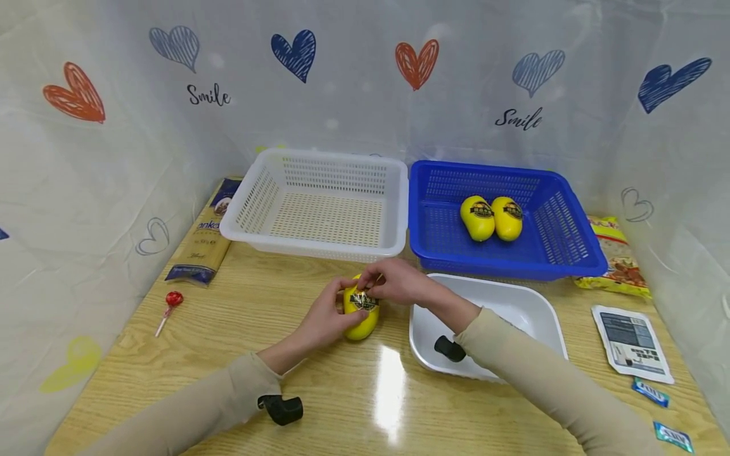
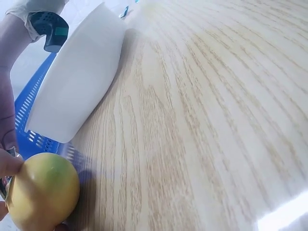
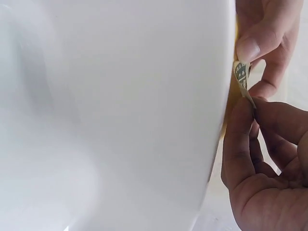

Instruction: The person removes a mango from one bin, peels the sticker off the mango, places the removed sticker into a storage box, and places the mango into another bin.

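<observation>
My left hand [image 1: 325,320] wraps the yellow fruit [image 1: 360,315] at the centre of the frame, just left of the white tray [image 1: 530,304], and steadies it on the table [image 1: 239,329]. My right hand [image 1: 396,282] pinches the edge of the sticker [image 3: 243,77] between thumb and fingertip — the right wrist view shows the corner lifted. To do this well, I judge I should keep the fruit from rolling and peel low and slowly, pulling along the skin rather than straight up, so the label comes off whole.

Counting: three yellow fruits — one in my hands, two [image 1: 491,218] in the blue basket [image 1: 570,253] at upper right. One white basket [image 1: 251,209], one lollipop [image 1: 170,305] at left, two small blue sweets [image 1: 661,411] at lower right.
</observation>
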Demonstrator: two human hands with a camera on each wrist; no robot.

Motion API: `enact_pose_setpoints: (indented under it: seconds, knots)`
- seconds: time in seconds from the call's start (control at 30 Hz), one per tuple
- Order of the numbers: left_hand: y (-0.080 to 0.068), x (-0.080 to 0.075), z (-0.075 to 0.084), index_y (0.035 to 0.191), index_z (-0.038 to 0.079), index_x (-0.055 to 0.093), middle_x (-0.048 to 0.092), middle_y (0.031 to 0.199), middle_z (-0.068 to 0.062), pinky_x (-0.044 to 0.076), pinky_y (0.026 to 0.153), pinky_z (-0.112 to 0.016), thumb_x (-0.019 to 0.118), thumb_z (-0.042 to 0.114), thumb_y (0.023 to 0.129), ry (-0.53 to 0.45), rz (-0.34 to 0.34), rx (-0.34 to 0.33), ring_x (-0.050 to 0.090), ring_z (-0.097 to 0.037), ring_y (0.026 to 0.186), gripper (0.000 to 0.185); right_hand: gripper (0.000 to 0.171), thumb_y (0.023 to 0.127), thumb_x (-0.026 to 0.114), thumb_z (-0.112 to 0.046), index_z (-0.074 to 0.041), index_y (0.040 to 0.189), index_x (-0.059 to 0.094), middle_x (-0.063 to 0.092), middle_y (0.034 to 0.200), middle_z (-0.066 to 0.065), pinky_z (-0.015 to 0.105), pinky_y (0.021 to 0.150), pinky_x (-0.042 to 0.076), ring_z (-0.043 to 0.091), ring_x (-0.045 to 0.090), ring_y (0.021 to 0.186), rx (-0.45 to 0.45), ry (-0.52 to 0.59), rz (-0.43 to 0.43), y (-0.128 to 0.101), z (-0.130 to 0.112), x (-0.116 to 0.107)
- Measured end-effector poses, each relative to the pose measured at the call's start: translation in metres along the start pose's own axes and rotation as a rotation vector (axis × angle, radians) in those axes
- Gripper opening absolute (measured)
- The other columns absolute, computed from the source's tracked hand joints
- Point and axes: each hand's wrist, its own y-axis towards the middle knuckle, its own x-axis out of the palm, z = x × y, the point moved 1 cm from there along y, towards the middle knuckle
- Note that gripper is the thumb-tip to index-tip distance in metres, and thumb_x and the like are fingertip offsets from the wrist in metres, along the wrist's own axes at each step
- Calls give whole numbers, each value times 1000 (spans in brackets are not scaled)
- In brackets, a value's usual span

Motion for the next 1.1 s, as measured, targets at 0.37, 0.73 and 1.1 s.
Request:
enact_pose_setpoints:
  seconds: [0.37,0.73,1.1]
  knots:
    - [-4,2,15,126,-5,52,56,120,-20,52,69,-27,74,-1,81,45,29,26,61,-27,90,50,13,87,67,-3,-9,98,73,71,91,-1,25,79,51,9,62,85,-33,-39,22,-6,-2,-3]
    - [7,2,-13,135,5,48,54,123,-16,53,72,-25,75,12,84,28,-1,40,60,-21,93,58,17,87,67,-3,-11,99,75,71,100,-1,28,78,51,14,63,91,21,-30,47,-8,0,-2]
    - [7,2,-18,138,8,43,55,118,-15,53,70,-28,74,15,84,69,4,75,61,-19,88,62,19,83,69,-2,-10,99,75,69,94,0,28,80,51,16,65,91,-48,-112,32,-5,1,1]
